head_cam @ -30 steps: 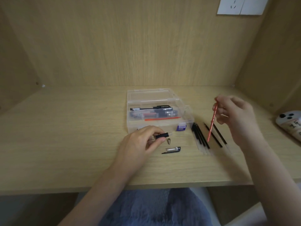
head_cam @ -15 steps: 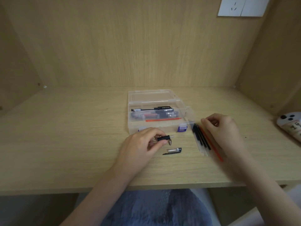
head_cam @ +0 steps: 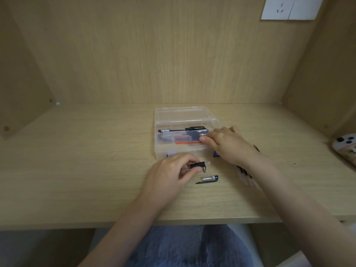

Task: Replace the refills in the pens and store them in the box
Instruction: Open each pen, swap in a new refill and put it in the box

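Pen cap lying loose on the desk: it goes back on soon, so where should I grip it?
Pinch the pen cap across its clear barrel from straight above; it lies flat, with its thin black clip along the near side.

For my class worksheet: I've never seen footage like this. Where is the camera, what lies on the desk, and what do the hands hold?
There is no machine here: a person works with two bare hands, and the single camera sits on the person's head, looking forward and down. The left hand pinches a pen barrel. The right hand reaches into the open clear box, fingertips by a red refill; whether it grips it is unclear. On the desk lie a pen cap and black refills, partly hidden. A phone lies at the right edge.
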{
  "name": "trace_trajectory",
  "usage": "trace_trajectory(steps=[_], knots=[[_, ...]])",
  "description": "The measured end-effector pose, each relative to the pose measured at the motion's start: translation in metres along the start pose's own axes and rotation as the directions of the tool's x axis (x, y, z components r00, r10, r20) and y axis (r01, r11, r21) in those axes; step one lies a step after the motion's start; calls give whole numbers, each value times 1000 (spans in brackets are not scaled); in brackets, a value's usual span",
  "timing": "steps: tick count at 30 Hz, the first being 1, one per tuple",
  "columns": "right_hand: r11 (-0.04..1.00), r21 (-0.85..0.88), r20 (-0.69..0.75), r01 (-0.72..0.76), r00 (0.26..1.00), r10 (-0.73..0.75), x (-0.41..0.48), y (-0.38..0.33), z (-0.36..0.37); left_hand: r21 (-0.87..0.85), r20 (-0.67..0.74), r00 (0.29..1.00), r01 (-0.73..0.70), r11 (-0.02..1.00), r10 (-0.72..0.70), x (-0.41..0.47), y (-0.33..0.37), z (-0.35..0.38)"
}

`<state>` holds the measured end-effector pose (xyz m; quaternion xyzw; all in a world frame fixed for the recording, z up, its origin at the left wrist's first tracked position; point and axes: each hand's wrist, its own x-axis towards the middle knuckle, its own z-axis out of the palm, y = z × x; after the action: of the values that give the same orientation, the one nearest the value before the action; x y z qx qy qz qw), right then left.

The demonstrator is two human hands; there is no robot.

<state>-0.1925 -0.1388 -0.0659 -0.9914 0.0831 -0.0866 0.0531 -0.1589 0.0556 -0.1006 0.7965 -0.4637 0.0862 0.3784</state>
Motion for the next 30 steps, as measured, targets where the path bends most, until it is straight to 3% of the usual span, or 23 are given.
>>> trace_trajectory(steps=[14,19,25,30], knots=[[996,78,209,-49,977,32,2,7,0,10,14,1000,9,1000,-9,0,1,0],[995,93,209,-34,978,14,4,10,1,8,11,1000,8,1000,-8,0,0,0],[920,383,184,-86,983,15,0,23,-3,11,15,1000,10,1000,-11,0,-1,1],[697,716,80,-28,996,-42,-10,27,-16,10,-5,1000,10,1000,-10,0,1,1]])
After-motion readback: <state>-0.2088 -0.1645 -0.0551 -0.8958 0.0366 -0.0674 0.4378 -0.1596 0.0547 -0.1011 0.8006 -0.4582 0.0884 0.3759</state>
